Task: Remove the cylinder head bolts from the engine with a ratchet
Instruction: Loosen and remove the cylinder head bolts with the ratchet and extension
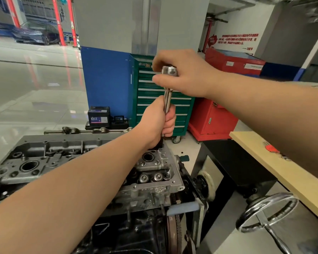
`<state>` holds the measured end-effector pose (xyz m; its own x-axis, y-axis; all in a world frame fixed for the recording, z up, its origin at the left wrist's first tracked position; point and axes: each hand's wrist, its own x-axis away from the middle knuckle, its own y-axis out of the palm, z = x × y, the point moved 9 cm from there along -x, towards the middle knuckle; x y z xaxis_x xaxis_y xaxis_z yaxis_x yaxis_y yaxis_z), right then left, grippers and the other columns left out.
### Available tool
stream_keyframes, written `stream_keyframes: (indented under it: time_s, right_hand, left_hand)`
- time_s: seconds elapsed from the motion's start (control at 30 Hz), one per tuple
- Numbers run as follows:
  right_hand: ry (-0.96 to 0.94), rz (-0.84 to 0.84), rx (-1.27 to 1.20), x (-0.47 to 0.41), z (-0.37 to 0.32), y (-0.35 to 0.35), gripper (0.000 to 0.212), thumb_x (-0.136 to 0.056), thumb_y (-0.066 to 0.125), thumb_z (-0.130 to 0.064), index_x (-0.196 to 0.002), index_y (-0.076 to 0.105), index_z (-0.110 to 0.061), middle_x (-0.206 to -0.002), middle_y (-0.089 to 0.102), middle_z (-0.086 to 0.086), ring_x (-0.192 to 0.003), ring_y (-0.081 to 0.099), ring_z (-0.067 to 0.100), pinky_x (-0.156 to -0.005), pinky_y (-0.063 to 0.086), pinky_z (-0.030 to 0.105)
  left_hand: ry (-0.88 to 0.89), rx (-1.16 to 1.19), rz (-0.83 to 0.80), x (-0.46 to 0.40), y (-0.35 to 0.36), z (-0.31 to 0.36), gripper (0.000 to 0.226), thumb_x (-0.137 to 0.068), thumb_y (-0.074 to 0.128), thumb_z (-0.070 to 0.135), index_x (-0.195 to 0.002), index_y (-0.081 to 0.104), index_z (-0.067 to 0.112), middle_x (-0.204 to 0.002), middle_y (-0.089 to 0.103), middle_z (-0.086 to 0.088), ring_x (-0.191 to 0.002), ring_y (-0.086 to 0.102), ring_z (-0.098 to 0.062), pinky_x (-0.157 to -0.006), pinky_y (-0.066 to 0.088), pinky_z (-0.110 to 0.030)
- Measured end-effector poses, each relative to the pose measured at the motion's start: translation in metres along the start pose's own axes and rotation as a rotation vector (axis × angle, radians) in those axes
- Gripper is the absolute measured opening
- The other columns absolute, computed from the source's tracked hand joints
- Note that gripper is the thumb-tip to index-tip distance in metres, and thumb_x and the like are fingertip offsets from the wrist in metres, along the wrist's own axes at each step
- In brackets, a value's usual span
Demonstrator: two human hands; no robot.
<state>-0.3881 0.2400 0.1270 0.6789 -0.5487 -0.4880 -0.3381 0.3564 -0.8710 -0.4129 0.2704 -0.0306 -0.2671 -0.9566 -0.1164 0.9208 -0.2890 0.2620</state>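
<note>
Garage floor, pale and glossy, stretches behind the engine (151, 180), with one green tool chest (160, 105), one red cabinet (213, 118) and one black battery (99, 116) standing beyond it against a blue-based pillar. One ratchet (168, 85) is in view, standing nearly upright with its long axis running top to bottom, its shiny head up and its lower end pointing down at the far right corner of the engine top. Two hands hold it. The left hand (158, 121) is the lower grip, fingers wrapped fully round the handle, with a dark end showing just below the fist, right above the metal. The right hand (184, 74) is the upper grip, thumb and fingers closed on the ratchet head. Right of both grips runs a light wooden worktop (264, 162), and below it one chrome handwheel (268, 211).
</note>
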Motion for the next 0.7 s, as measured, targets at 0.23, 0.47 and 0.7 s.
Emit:
stream_keyframes:
  time_s: [0.23,0.47,0.7]
  right_hand:
    - [0.140,-0.076,0.177,-0.018,0.018,0.009,0.070,-0.089,0.038,-0.077,-0.078,0.056,-0.011,-0.070,0.053,0.004,-0.072,0.055,0.028,-0.060,0.038,0.040]
    - [0.326,-0.009,0.746,-0.010,0.015,-0.005,0.086,-0.078,0.011,-0.093,-0.064,0.048,-0.017,-0.063,0.046,0.002,-0.055,0.041,0.023,-0.051,0.028,0.031]
    - [0.075,-0.308,0.081,-0.009,0.008,0.007,0.060,-0.092,0.039,-0.078,-0.122,0.065,-0.032,-0.109,0.067,0.004,-0.105,0.060,0.026,-0.090,0.048,0.042]
  left_hand:
    - [0.003,0.003,0.026,-0.003,-0.013,0.001,0.063,-0.108,0.026,0.036,-0.049,0.039,0.017,-0.045,0.030,-0.005,-0.041,0.026,-0.022,-0.051,0.027,-0.035]
    - [0.035,0.007,0.108,-0.005,-0.012,0.000,0.068,-0.109,0.026,0.045,-0.046,0.038,0.021,-0.045,0.027,-0.002,-0.040,0.021,-0.019,-0.043,0.023,-0.027]
    - [0.043,0.003,-0.087,-0.001,-0.005,0.005,0.061,-0.108,0.021,0.037,-0.052,0.029,0.016,-0.046,0.018,-0.004,-0.043,0.013,-0.021,-0.045,0.019,-0.029]
